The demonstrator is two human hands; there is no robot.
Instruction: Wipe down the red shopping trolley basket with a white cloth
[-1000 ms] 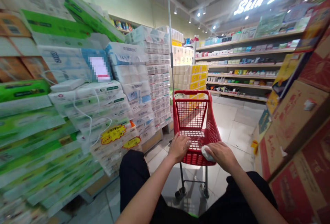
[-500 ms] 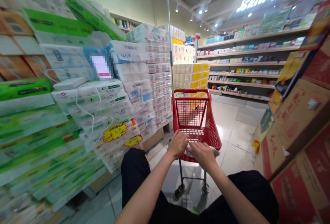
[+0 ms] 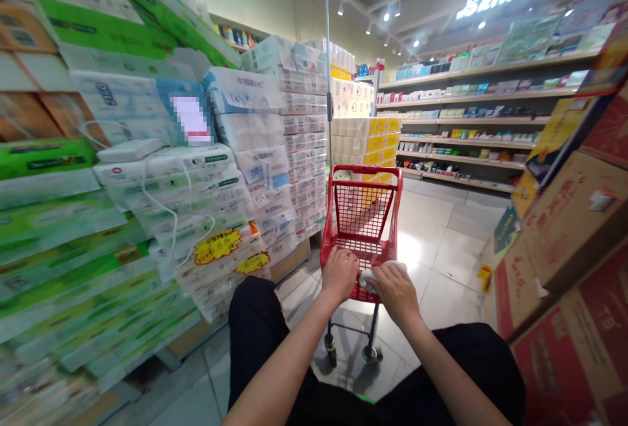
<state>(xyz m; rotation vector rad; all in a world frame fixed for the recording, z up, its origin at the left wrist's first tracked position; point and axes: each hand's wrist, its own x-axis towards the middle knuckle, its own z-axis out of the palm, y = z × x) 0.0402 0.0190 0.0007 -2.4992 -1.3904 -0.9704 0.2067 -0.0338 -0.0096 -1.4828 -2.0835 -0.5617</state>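
A red plastic shopping cart [image 3: 363, 213] with a grid basket stands right in front of me. My left hand [image 3: 340, 274] is closed over the near left rim of the cart, its fingers curled onto the edge. In my right hand [image 3: 396, 287] is a bunched white cloth [image 3: 367, 278], pressed against the near rim at the right. The fingers of that hand are closed, and part of the cloth is hidden under them. My knees are spread on either side of the cart's wheels [image 3: 371, 353].
Stacked tissue packs [image 3: 191, 180] fill the left side, topped by a white power bank [image 3: 130, 150] with a cable and a blurred-out phone [image 3: 191, 118]. Cardboard boxes [image 3: 572, 216] are piled at the right. Shelves [image 3: 466, 118] of small products line the back.
The cart has swung slightly, its near side and wheels shifting left. My right hand has moved a little right along the rim, and the cloth is bunched smaller under it.
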